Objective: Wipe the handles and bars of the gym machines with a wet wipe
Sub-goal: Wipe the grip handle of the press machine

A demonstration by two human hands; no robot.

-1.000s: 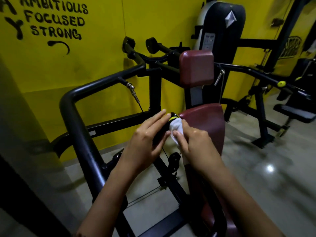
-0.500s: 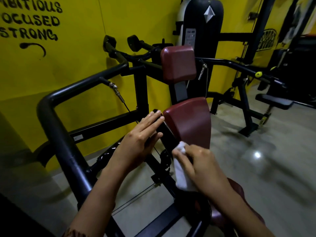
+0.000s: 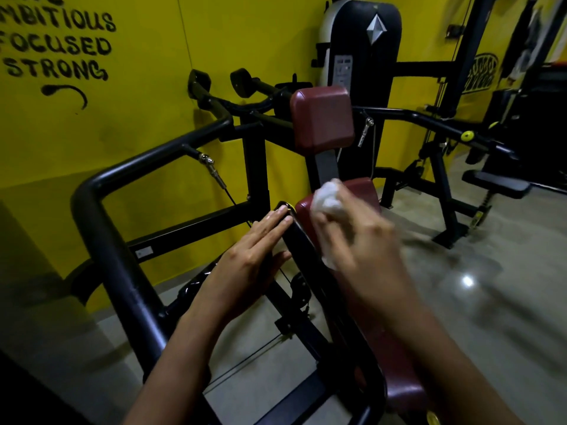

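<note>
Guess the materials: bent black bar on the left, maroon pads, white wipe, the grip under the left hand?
Black bar: likely painted steel tube, semi-gloss; soft highlights along the bend.
Maroon pads: vinyl or leatherette over padding; smooth sheen, rounded corners.
Wipe: thin nonwoven cloth or tissue, crumpled; blurred.
Grip: matte black, rubber or foam; can't tell which.

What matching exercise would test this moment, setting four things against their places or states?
Things:
1. crumpled white wet wipe
2. small upper dark-red cushioned pad
3. black metal bar with yellow end ring
4. black painted lettering

Places or states:
A. on the yellow wall
B. under the left hand's straight fingers
C. bunched in the right hand
D. above both hands, untouched

Pairs: 1-C, 2-D, 3-B, 4-A.
</note>
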